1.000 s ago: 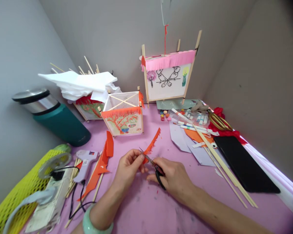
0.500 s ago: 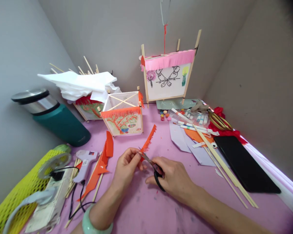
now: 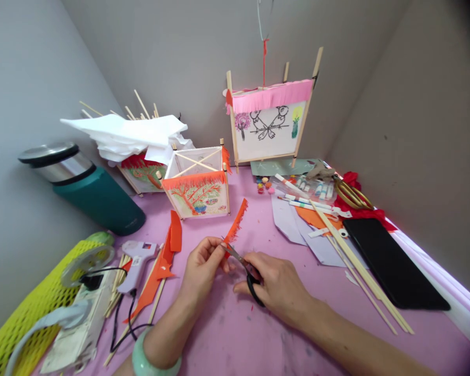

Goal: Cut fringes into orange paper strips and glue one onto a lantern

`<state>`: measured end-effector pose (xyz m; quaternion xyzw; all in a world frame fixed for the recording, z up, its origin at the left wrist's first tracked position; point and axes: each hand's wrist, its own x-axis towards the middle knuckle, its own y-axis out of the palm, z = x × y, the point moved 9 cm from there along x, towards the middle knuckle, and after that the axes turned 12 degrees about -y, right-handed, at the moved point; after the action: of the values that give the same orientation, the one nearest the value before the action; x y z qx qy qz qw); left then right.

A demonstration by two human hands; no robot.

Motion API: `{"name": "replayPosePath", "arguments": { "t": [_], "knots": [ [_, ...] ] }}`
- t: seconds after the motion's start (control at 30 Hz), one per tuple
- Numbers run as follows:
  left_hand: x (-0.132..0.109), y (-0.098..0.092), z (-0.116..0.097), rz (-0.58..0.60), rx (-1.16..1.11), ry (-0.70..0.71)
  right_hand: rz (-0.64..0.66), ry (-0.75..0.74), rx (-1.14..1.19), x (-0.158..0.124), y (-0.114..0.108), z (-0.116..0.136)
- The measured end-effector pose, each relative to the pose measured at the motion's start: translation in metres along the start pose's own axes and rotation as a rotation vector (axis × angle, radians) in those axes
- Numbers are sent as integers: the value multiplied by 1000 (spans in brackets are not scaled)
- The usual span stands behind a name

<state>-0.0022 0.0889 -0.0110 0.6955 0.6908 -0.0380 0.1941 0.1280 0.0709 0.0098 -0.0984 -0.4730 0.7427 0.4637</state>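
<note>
While scissors [image 3: 241,260] cross it, the orange strip [image 3: 235,224] has shifted left.

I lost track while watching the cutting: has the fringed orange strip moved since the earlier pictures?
Yes. The fringed orange strip has shifted a little leftward, toward the small orange-fringed lantern, which has stayed put.

The pink tabletop [image 3: 235,342] offers near-side passage — glue gun [image 3: 134,266] blocking left, wooden sticks [image 3: 359,265] right, small lantern [image 3: 198,197] ahead.

Orange paper strip [image 3: 236,224], black-handled scissors [image 3: 245,264] (tabletop [image 3: 227,337] lilac, dark-smudged).
</note>
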Motion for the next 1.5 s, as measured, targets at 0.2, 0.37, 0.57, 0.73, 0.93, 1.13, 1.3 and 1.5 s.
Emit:
{"name": "replayPosePath", "arguments": {
  "t": [0.2, 0.37, 0.57, 0.73, 0.93, 1.13, 1.3, 1.5],
  "knots": [
    [0, 0, 1, 8, -5, 4, 26, 4, -42, 0, 3, -3],
    [0, -1, 2, 3, -11, -6, 38, -3, -66, -1, 5, -3],
    [0, -1, 2, 12, -12, 0, 37, 3, -64, -1, 4, -3],
    [-1, 1, 1, 19, 10, -17, 6, 18, -56, -1, 1, -2],
    [-3, 8, 3, 53, 24, -29, -29, 9, -30, -1, -3, 1],
    [-3, 9, 2, 45, 5, -37, -26, 4, -27, 0, -3, 1],
    [-3, 9, 4, 49, 33, -55, 10, 23, -45, -1, 2, -1],
    [-2, 9, 4, 55, 28, -61, 16, 8, -34, 0, 2, 0]
  ]
}}
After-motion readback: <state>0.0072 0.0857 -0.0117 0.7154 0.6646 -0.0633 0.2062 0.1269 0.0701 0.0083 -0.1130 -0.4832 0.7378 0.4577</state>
